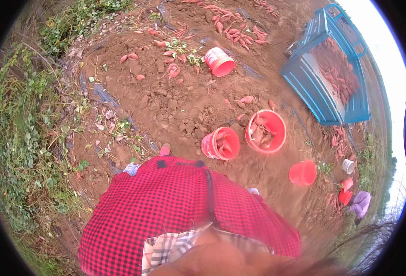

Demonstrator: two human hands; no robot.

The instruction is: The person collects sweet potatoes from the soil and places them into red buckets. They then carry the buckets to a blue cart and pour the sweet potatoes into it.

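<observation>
My left hand (131, 169), in a pale glove, shows just past the edge of my red-and-black checked sleeve, low over the soil. Only a sliver of my right hand (253, 190), also pale-gloved, peeks out beyond the other sleeve. The fingers of both are too hidden to read, and I see nothing held. In front of me stands a red bucket (206, 146) part filled with sweet potatoes (224, 145). Beside it, a second red bucket (283, 134) also contains sweet potatoes (260, 133). My right hand is nearest to these two buckets.
A red bucket (219, 62) lies tipped farther off; another red bucket (302, 172) is to the right. Heaped sweet potatoes (240, 37) lie on the soil. A blue cargo bed (311, 85) carries more. Vines (23, 124) cover the left. A person in purple (360, 203) bends at far right.
</observation>
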